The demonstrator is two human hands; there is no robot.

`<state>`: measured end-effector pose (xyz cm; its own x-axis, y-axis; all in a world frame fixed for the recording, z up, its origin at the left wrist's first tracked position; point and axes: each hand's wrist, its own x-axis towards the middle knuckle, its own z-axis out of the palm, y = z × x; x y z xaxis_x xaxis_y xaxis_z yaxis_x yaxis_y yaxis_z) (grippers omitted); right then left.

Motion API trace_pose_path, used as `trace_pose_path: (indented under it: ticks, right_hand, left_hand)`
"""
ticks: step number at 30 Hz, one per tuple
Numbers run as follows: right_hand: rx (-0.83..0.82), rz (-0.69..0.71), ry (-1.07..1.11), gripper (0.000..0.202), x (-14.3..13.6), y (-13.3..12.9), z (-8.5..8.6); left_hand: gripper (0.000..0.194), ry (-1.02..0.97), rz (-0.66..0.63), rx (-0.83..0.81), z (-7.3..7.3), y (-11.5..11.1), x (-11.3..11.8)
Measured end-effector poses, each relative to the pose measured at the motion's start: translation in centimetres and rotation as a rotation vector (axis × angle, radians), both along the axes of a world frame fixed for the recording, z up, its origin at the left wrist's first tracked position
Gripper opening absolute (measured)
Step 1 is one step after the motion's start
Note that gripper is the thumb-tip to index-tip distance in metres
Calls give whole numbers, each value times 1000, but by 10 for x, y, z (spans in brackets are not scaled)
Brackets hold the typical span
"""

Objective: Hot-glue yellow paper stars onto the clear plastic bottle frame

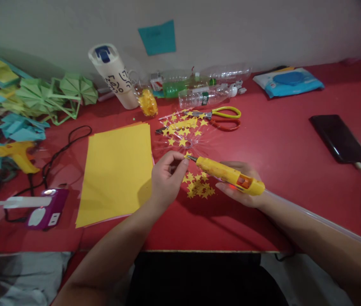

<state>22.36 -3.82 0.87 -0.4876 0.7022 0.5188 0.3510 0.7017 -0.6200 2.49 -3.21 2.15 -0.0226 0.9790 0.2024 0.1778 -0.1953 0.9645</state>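
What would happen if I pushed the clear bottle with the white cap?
The clear plastic bottle would probably roll, because it's rounded and lies on its side. It should feel light, since no liquid shows inside. Its wall looks thin, so it might dent.

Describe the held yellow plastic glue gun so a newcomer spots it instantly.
Over the red table, right of the rectangular yellow paper sheets, find the person's right hand. It holds the yellow plastic glue gun; the yellow pistol-shaped one far left is in neither hand.
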Motion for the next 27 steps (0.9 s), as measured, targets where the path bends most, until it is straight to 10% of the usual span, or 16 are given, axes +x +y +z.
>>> trace_pose_path:
  ticks: [11, 18, 27]
  right_hand:
    - [50, -33, 36, 24, -3, 2, 4]
    - [-89, -307, 166, 7, -6, 5, 10]
    - [126, -154, 95, 9, -12, 13, 19]
  left_hand:
    - [12, 359, -14, 393, 2, 2, -9]
    - [13, -229, -293, -327, 9, 2, -2]
    - [15, -475, -463, -687, 15, 0, 4]
